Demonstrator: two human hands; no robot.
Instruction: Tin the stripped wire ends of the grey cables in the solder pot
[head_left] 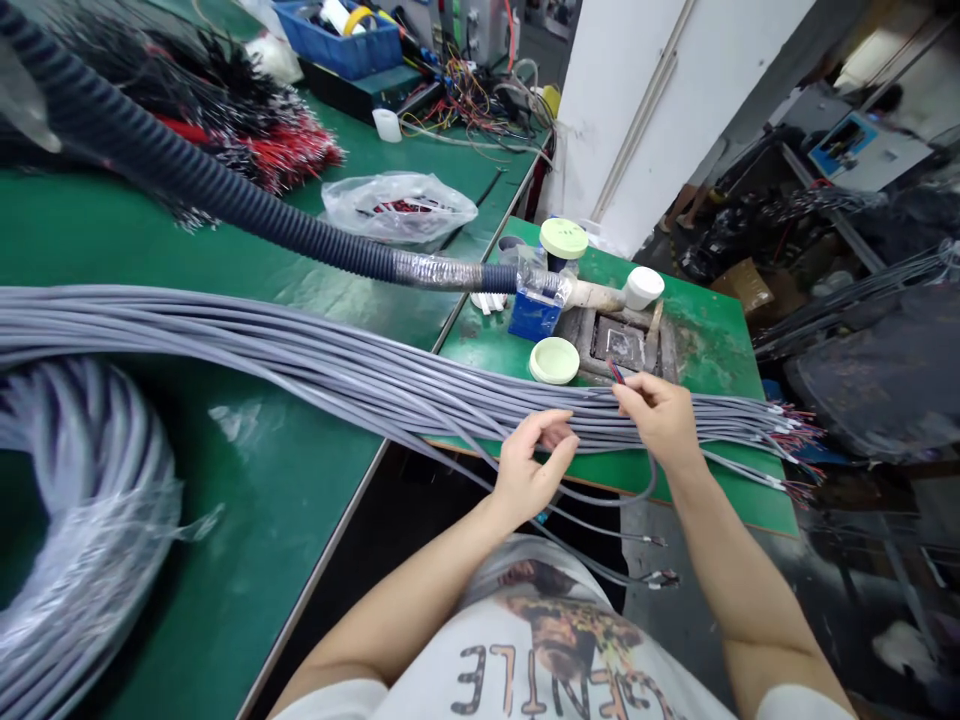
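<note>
A thick bundle of grey cables (pixel 390 365) runs across both green tables, its stripped ends with coloured wires (pixel 795 435) fanned out at the right. My right hand (pixel 660 415) is closed in a pinch around one cable's end, and thin red and dark wires (pixel 616 372) poke up past the fingertips. That cable loops down below the hand. Just left of it, my left hand (pixel 532 465) is over the near side of the bundle, thumb and fingers curved but apart, with nothing visible between them. Two loose cable ends (pixel 660 578) hang near my lap.
Beyond my right hand sits a square metal pot (pixel 619 343), with a pale green lid (pixel 554 360), a white cup (pixel 643 288) and a blue box (pixel 534 314) around it. A ribbed hose (pixel 300 225) crosses overhead. A wrapped cable coil (pixel 82 530) lies at left.
</note>
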